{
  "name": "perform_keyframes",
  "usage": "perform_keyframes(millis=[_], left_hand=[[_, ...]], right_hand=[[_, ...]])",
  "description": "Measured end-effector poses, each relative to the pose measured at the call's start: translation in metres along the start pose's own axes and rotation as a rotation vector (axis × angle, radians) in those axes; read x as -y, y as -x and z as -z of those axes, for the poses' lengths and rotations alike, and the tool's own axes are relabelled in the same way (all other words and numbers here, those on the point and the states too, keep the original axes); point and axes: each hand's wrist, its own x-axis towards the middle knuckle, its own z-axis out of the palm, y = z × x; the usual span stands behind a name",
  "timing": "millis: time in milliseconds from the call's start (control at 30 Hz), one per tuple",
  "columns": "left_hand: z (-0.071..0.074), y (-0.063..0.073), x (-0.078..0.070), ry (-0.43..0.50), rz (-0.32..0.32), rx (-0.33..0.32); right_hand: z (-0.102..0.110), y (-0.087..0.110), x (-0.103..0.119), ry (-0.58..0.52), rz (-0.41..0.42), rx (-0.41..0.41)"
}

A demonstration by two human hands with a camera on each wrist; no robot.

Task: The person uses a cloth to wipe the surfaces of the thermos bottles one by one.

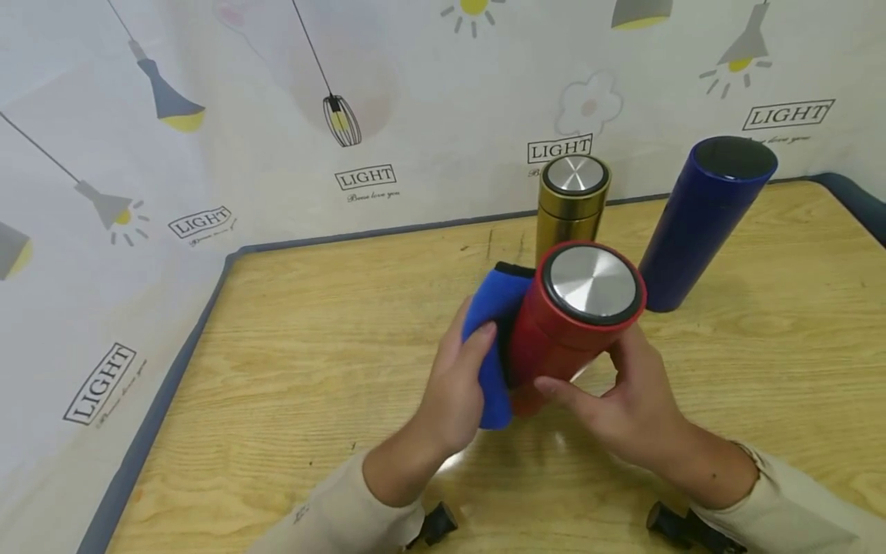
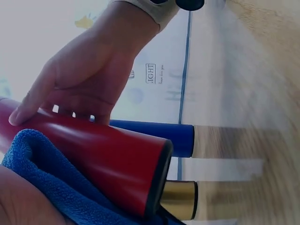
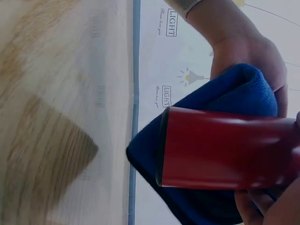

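A red thermos flask (image 1: pixel 554 338) with a brushed silver lid top is held up over the table, tilted slightly. My right hand (image 1: pixel 626 400) grips it low on its right side, the thumb across the front. On the other side my left hand (image 1: pixel 453 385) holds a folded blue cloth (image 1: pixel 494 369) against the flask's wall. The left wrist view shows the flask's dark base ring and the cloth (image 2: pixel 51 173) along its side. From the right wrist, the cloth (image 3: pixel 201 101) spreads behind the red flask (image 3: pixel 225 150). My left fingertips are hidden behind the cloth.
Behind the red flask stands a gold flask (image 1: pixel 571 208) with a silver lid. A taller blue flask (image 1: pixel 702 223) with a dark top stands to its right. The wooden table (image 1: pixel 332 331) has a dark edge against a wall covering (image 1: pixel 277 177) printed with lamps.
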Motion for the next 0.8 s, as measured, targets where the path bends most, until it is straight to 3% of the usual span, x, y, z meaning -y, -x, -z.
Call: perform_keyframes(millis=[267, 433, 800], left_hand=[[-0.001, -0.007, 0.009, 0.015, 0.053, -0.040], [-0.002, -0.008, 0.012, 0.016, 0.084, -0.051], [-0.010, -0.009, 0.026, 0.087, 0.265, -0.058]], right_hand=[[0.002, -0.007, 0.005, -0.119, 0.016, -0.070], [0.003, -0.009, 0.008, -0.124, 0.029, -0.087], [0.011, -0.013, 0.016, 0.004, 0.004, 0.031]])
